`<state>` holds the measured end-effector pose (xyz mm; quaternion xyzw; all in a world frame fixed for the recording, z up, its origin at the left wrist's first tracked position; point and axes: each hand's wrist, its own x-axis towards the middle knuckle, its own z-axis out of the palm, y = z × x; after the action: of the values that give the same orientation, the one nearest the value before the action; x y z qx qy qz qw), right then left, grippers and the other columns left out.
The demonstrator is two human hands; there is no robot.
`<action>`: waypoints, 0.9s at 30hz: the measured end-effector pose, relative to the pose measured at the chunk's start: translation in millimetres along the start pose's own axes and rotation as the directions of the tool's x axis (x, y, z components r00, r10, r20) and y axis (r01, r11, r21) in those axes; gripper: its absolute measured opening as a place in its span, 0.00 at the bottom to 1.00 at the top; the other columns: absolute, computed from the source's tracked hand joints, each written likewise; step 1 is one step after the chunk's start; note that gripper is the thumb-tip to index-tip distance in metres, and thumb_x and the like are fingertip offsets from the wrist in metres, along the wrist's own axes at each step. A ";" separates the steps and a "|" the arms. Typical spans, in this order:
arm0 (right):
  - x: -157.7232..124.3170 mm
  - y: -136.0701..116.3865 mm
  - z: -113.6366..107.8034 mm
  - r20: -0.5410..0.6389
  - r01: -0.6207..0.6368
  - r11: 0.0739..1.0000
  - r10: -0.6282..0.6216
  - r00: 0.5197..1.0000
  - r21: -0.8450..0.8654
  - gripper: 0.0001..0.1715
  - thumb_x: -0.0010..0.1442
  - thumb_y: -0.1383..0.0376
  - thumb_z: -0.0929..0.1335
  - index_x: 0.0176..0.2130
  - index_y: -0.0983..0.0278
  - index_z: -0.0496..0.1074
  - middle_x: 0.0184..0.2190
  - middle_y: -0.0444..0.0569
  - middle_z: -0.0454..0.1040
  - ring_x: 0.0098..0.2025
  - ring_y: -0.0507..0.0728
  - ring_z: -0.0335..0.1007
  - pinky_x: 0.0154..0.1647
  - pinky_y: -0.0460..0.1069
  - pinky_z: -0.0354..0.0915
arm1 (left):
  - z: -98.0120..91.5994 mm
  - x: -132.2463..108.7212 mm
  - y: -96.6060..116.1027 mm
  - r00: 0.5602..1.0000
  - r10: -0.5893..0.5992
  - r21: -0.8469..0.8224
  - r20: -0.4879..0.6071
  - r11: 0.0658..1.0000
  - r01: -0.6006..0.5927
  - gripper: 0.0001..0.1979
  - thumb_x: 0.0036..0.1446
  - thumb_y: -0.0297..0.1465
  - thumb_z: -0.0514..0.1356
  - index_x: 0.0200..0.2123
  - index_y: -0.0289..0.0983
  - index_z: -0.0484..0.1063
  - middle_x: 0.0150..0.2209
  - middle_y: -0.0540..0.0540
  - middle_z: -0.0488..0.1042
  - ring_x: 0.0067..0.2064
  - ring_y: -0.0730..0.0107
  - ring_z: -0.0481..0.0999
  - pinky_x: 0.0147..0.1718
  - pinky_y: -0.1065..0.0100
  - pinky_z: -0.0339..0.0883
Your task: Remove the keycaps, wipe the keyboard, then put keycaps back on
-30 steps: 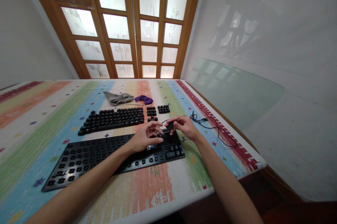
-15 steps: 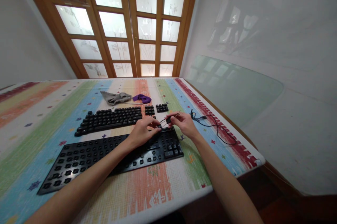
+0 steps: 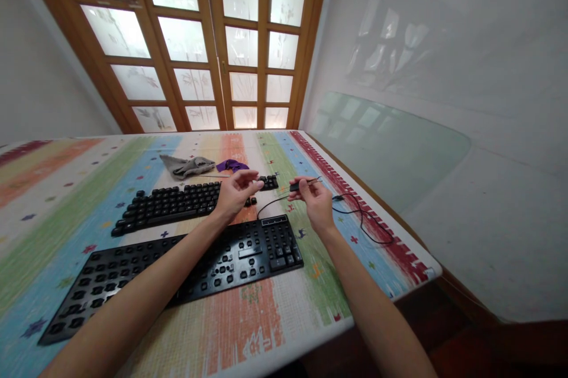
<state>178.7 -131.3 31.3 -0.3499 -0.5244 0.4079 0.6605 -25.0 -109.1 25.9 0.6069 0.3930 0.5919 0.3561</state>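
Currently, the small black tool with thin metal wires (image 3: 294, 187) is clamped in the grip of the right hand (image 3: 317, 203), beyond the flat black keyboard base (image 3: 237, 262). The left hand (image 3: 233, 194) arches past the base, its grip unclear; black keycaps (image 3: 173, 205) lie behind the base.

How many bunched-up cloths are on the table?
2. The gray cloth lies beyond the black keycaps; the purple cloth lies just right of it, beyond the left hand. That hand could hide another small one.
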 end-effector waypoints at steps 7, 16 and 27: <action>0.1 -3.1 0.4 -0.001 -0.022 0.999 0.022 1.000 -0.030 0.28 0.52 0.44 0.72 0.36 0.66 0.72 0.32 0.50 0.78 0.24 0.53 0.74 0.26 0.52 0.77 | 2.4 11.3 -6.7 0.964 0.062 0.625 0.259 0.750 -0.216 0.09 0.51 0.30 0.64 0.37 0.37 0.76 0.34 0.48 0.78 0.32 0.68 0.73 0.37 0.66 0.69; -1.3 -5.1 1.3 0.032 -0.022 0.998 0.024 0.999 -0.066 0.28 0.53 0.43 0.72 0.35 0.65 0.72 0.31 0.50 0.78 0.24 0.53 0.74 0.27 0.52 0.77 | 17.7 27.3 -27.7 0.948 -0.077 0.808 0.308 0.547 -0.218 0.08 0.48 0.26 0.60 0.31 0.37 0.79 0.33 0.43 0.79 0.40 0.57 0.76 0.42 0.61 0.67; -3.5 -6.4 3.2 0.041 -0.012 0.997 0.015 0.999 -0.077 0.27 0.52 0.44 0.73 0.34 0.65 0.73 0.29 0.49 0.78 0.23 0.52 0.73 0.25 0.49 0.76 | 13.7 30.6 -27.8 0.942 -0.090 0.840 0.323 0.485 -0.242 0.09 0.47 0.24 0.59 0.29 0.38 0.80 0.34 0.42 0.77 0.42 0.55 0.75 0.44 0.59 0.67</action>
<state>176.3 -137.0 36.2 -0.3700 -0.5506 0.3993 0.6329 -13.1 -68.9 13.7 0.8082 0.5459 0.2185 0.0322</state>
